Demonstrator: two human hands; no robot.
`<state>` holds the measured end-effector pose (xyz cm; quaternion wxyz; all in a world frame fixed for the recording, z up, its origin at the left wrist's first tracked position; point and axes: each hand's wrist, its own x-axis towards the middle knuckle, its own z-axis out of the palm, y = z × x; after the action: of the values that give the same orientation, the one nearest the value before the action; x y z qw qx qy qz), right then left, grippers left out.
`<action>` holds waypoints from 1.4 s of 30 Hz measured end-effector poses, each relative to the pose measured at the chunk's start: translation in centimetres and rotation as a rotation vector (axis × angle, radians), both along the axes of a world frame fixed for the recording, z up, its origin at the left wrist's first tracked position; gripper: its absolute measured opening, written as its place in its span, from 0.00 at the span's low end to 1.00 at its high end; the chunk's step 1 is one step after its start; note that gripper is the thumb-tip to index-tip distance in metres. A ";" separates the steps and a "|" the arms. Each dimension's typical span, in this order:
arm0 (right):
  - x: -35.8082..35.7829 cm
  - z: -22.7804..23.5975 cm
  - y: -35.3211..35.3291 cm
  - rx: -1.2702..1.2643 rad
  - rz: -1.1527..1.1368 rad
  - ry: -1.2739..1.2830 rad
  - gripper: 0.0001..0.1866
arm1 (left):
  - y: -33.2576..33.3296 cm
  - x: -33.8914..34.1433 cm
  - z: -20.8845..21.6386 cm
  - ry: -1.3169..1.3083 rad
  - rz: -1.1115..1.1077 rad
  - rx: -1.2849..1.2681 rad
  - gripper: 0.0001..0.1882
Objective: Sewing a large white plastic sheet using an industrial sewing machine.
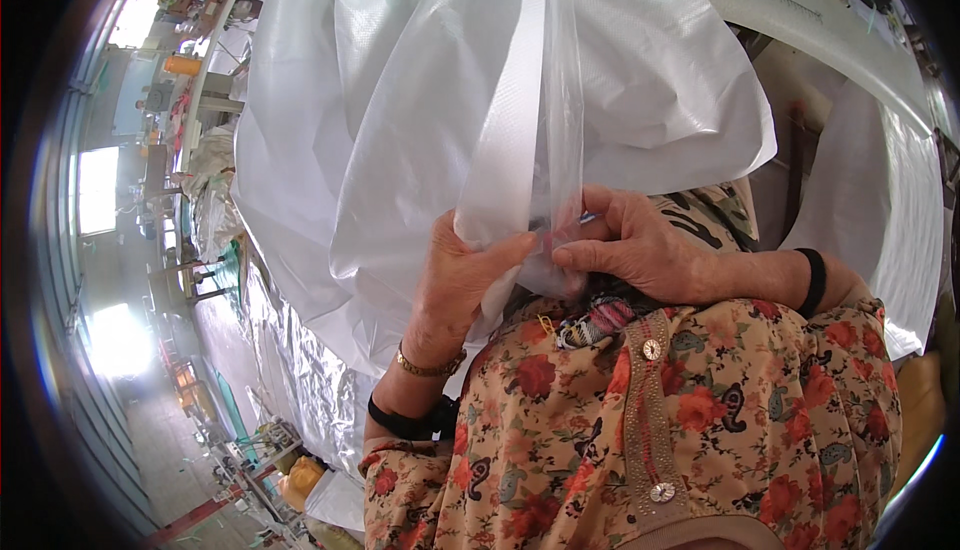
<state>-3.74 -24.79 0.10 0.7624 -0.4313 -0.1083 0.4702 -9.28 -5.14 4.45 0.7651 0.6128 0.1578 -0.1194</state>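
Observation:
A large white woven plastic sheet [410, 100], perhaps a big bag, spreads in folds across my lap and away from me. Down its middle runs a strip of clear plastic film [566, 100], beside a folded white edge [508, 140]. My left hand [455, 275] is closed on that white edge, thumb on top. Close on its right, my right hand [635, 250] pinches the lower end of the clear film. A small bluish, shiny object [588, 218] shows at its index finger; its kind cannot be made out. The fingertips of both hands are partly hidden by plastic.
More white sheeting [840, 200] hangs at the right, by a pale curved surface [800, 10] with a dark stitched line. Shiny crumpled plastic [310, 380] lies at the left. Beyond it stand sewing machines and work tables [190, 100] along a windowed wall.

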 end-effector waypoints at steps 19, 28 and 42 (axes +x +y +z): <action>-0.1 1.6 -0.3 -0.134 -0.005 -0.281 0.09 | 0.5 0.0 -0.3 0.090 -0.014 -0.118 0.17; -0.2 0.2 -0.4 -0.006 -0.081 -0.092 0.11 | 1.2 0.0 -1.5 0.050 -0.006 -0.151 0.15; -0.2 0.0 0.1 -0.031 -0.048 -0.484 0.09 | 2.1 0.1 -1.4 -0.001 0.007 0.046 0.14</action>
<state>-3.93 -24.71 0.10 0.7185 -0.5455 -0.2702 0.3364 -9.20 -3.08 3.01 0.7513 0.6297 0.1625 -0.1125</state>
